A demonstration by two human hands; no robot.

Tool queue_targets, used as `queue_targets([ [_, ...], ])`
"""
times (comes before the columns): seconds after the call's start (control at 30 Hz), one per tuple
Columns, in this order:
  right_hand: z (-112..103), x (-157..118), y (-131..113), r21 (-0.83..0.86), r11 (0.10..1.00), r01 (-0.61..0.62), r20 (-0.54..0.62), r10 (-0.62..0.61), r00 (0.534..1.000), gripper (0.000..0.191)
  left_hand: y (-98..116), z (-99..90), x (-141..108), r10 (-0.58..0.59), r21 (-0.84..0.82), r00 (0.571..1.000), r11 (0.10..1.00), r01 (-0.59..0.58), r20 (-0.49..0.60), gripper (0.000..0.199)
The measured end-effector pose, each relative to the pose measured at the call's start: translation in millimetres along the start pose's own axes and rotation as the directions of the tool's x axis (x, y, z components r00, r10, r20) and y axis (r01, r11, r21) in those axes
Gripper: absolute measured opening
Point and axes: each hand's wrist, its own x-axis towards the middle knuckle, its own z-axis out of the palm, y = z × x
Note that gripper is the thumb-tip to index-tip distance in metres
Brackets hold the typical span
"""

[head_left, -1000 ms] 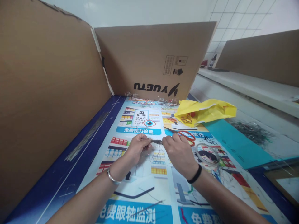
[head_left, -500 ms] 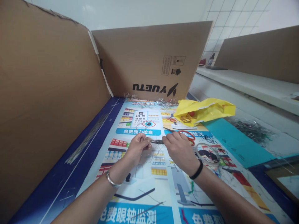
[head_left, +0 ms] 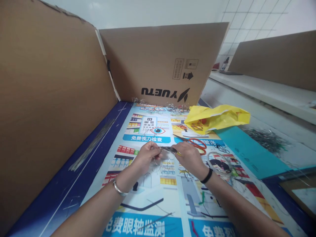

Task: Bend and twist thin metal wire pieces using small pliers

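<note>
My right hand (head_left: 190, 158) is closed round the handles of a pair of pliers (head_left: 169, 149), whose dark jaws point left. At the jaws' tip, the fingers of my left hand (head_left: 148, 156) pinch a thin wire (head_left: 156, 160); part of it is hidden by the fingers. The pliers' tip meets the wire at my left fingertips, though whether the jaws grip it I cannot tell. Just beyond my right hand lie scissors (head_left: 201, 144) with red-orange handles. A coil of wire (head_left: 219, 163) rests to the right of that hand.
A yellow bag (head_left: 219, 118) lies at the back right, beside a teal board (head_left: 249, 154). Straight wires (head_left: 91, 144) lie along the left. Cardboard walls (head_left: 158, 59) stand behind and left. Tangled wire (head_left: 176, 108) sits at the back, with more wire scraps (head_left: 266, 140) at right.
The pliers have tilted, their handle end now lower and showing yellow. My right hand has shifted slightly down and right, while my left still pinches the wire.
</note>
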Motion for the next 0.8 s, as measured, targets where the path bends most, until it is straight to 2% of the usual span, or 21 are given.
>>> queue_targets([
  [0.4,9,3,10,0.341,0.936,-0.086,0.112,0.050,0.992,0.013,7,6.1,-3,0.005,0.048,1.000,0.999,-0.006,0.013,0.020],
  [0.53,6,4,9,0.321,0.941,-0.103,0.118,0.068,0.991,0.013,3,4.5,-1,0.027,0.058,1.000,0.998,-0.027,-0.001,0.021],
  [0.67,2,6,14,0.216,0.943,-0.252,0.104,0.234,0.967,0.015,0,0.8,3,0.067,0.045,0.994,0.997,-0.063,-0.082,0.024],
  [0.73,-4,7,14,0.186,0.933,-0.309,0.056,0.303,0.951,0.016,0,-0.9,5,0.085,0.041,0.988,0.996,-0.080,-0.131,0.024],
  [0.8,-12,7,7,0.148,0.945,-0.291,-0.012,0.296,0.955,0.016,0,-1.7,5,0.098,0.050,0.978,0.995,-0.090,-0.186,0.024],
])
